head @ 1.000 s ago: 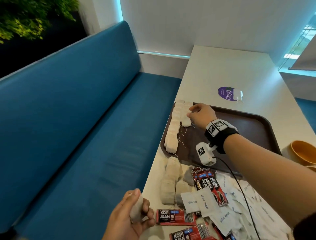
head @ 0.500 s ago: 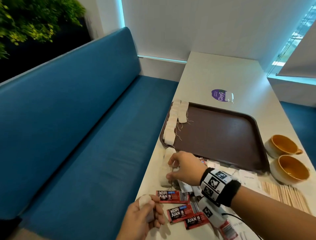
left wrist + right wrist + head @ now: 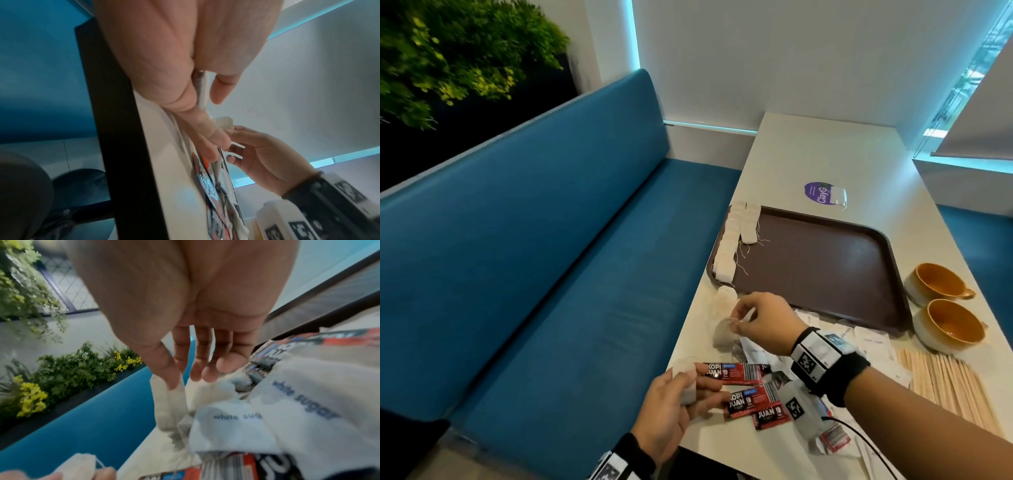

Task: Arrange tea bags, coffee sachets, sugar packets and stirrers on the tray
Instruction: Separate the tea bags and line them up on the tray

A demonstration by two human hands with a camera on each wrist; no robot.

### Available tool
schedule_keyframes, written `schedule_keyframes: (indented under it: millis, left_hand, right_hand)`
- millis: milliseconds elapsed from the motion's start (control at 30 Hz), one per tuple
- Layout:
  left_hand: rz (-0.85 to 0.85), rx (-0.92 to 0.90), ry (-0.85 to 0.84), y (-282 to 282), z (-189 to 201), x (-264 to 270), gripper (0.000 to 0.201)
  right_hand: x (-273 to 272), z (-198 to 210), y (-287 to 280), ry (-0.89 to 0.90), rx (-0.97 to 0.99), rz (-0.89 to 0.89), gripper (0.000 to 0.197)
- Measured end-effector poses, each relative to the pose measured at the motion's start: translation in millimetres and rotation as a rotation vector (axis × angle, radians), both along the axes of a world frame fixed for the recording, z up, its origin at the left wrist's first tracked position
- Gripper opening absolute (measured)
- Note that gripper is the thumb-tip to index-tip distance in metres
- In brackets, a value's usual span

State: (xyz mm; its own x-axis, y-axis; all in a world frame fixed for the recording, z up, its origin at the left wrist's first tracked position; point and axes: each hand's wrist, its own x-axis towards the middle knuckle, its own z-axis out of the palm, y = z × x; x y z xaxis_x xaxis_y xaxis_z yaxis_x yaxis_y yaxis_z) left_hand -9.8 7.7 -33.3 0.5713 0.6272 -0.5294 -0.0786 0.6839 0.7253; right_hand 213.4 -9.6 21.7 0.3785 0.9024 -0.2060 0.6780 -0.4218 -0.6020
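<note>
A brown tray (image 3: 825, 274) lies on the white table, with two rows of tea bags (image 3: 727, 246) along its left edge. My right hand (image 3: 737, 323) pinches a loose tea bag (image 3: 723, 335) just off the tray's near left corner; in the right wrist view thumb and fingers (image 3: 172, 378) grip its top (image 3: 168, 404). My left hand (image 3: 700, 387) holds another tea bag (image 3: 687, 383) at the table's near edge, pressed between thumb and fingers (image 3: 202, 91). Red coffee sachets (image 3: 736, 373) lie between the hands. White sugar packets (image 3: 232, 423) are piled under my right wrist.
Wooden stirrers (image 3: 945, 383) lie in a bundle at the near right. Two orange-lined cups (image 3: 941, 284) stand right of the tray. A purple sticker (image 3: 822, 193) is on the table beyond the tray. A blue bench (image 3: 551, 257) runs along the left.
My right hand came back from the tea bag rows on the tray to the loose pile and now pinches a tea bag there. The left hand keeps holding its tea bag.
</note>
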Motion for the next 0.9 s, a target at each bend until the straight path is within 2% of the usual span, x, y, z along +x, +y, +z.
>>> schedule_keyframes:
  millis: [133,233,300,367,433,500,600,700,767,833,900]
  left_hand:
    - [0.022,-0.118,-0.104,0,2,3,0.052]
    - [0.025,-0.176,-0.144,3,1,2,0.068]
    - [-0.015,-0.201,-0.169,5,-1,2,0.079]
    - [-0.071,-0.215,-0.184,6,-1,0,0.078]
    - [-0.139,-0.215,-0.205,4,-2,-1,0.063]
    - [-0.155,-0.141,-0.192,1,-7,-3,0.049]
    - [-0.123,-0.037,-0.177,1,-18,-5,0.055]
    - [-0.100,0.004,-0.211,3,-19,-5,0.046]
    - [-0.078,0.008,-0.215,3,-18,-3,0.039]
    - [-0.065,0.016,-0.198,1,-16,1,0.037]
    - [-0.066,0.028,-0.175,0,-11,6,0.036]
  right_hand:
    - [-8,20,-24,0.173,0.186,-0.087,0.014]
    - [-26,24,-35,0.417,0.089,0.066,0.011]
    - [-39,20,-37,0.490,-0.031,0.166,0.016]
    - [-51,12,-36,0.414,-0.096,0.225,0.012]
    - [-58,1,-33,0.303,-0.098,0.205,0.005]
    - [-60,-6,-30,0.246,-0.096,0.156,0.006]
    - [-50,-4,-23,0.259,-0.051,0.088,0.009]
    - [-19,1,-12,0.114,0.030,-0.068,0.010]
    - [0,-1,-7,-0.027,-0.034,-0.094,0.020]
    - [7,-7,-3,-0.121,-0.208,-0.009,0.040]
    - [6,-11,-1,-0.160,-0.316,0.058,0.046]
